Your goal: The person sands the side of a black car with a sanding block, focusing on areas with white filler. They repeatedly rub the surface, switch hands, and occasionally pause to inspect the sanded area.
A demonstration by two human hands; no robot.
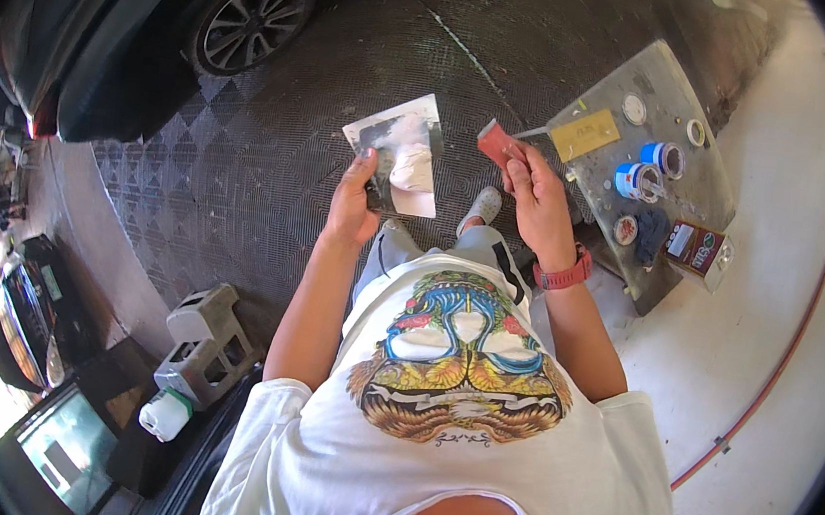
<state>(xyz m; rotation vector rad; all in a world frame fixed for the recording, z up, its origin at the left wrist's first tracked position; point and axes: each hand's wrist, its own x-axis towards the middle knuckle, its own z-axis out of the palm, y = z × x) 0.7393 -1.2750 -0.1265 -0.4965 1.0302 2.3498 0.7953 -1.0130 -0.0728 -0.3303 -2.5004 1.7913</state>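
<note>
My left hand [352,201] grips a flat mixing board [416,204] by its left edge, thumb on top. On the board lies a mound of whitish putty [412,167], with grey smears around it. My right hand [541,203] is closed around a flat red putty spreader [497,144], held a little to the right of the board and apart from it. The spreader's lower end is hidden by my fingers. Both hands are out in front of my body, above the dark floor.
To the right, a stained table [666,93] bears a yellow sheet [586,135], two blue-labelled cans [632,182], round lids [634,108], a dark cloth [650,234] and a rectangular tin [697,251]. A dark car [124,36] stands front left. Grey step stools [208,337] and a white jug [165,415] are lower left.
</note>
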